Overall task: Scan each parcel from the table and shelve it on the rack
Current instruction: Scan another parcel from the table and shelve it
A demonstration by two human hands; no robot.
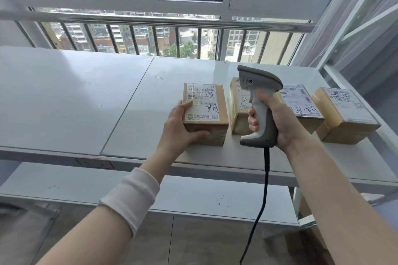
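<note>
Several brown cardboard parcels with white labels stand in a row on the white table (pixel 86 101). My left hand (pixel 183 125) grips the leftmost parcel (pixel 209 101) by its left and front sides; the parcel rests on the table. My right hand (pixel 277 118) holds a grey and white corded barcode scanner (pixel 258 101) upright above the row, its head pointing left and away. Behind the scanner stands a second parcel (pixel 237 105) marked with an 8, partly hidden. Further right lie a third parcel (pixel 301 105) and a fourth parcel (pixel 342 116).
A window with a metal railing (pixel 150 21) runs behind the table. A lower white shelf (pixel 193 196) sits under the table top. The scanner's black cable (pixel 261 204) hangs down in front of the table edge. A metal frame (pixel 353 28) rises at the right.
</note>
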